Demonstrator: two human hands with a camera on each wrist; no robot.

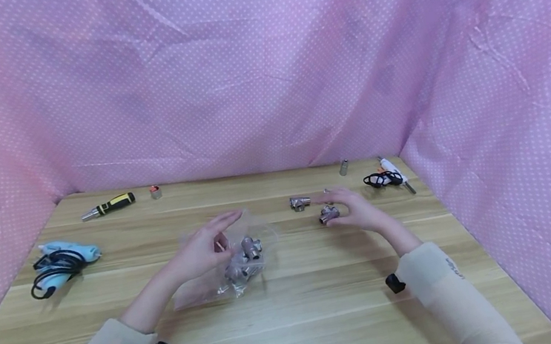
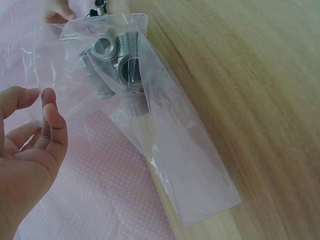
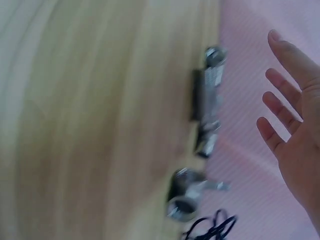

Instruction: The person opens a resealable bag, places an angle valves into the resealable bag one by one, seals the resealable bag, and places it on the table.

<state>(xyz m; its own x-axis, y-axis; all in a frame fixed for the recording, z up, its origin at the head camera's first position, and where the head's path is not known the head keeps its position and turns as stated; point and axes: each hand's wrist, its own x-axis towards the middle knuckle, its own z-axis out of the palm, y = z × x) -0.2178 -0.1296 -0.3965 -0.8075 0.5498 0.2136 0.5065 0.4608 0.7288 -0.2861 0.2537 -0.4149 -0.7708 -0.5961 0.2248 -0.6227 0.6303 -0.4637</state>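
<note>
- Hovering over the bag (image 1: 226, 267): left hand (image 1: 206, 249), fingers spread and loose, gripping nothing, palm turned inward.
- Lying flat on the table (image 1: 301, 315) near the middle, just right of the left hand: the clear bag, mouth toward the far side.
- Sitting bunched inside the bag's far end: several metal fittings (image 1: 246, 257), threaded ends showing in the left wrist view (image 2: 117, 60).
- Hanging just above a loose fitting (image 1: 328, 213): right hand (image 1: 356, 210), fingers straight and parted, pinching nothing; touching that fitting or not, cannot tell.
- Lying on the wood just left of the right hand's fingertips: a tee fitting (image 1: 300, 202), apart from the bag.
- Showing blurred in the right wrist view: two fittings (image 3: 207, 100) beside the open palm (image 3: 295, 135), fingers fanned.
- Resting at the far left edge: a screwdriver (image 1: 108, 206) and a small ring (image 1: 155, 191) beside it.
- Lying at the left side: a blue glue gun (image 1: 61, 259) with its black cord coiled.
- Lying at the far right corner: a white glue gun (image 1: 391, 171) with a black cord, a small metal piece (image 1: 343, 167) near it.
</note>
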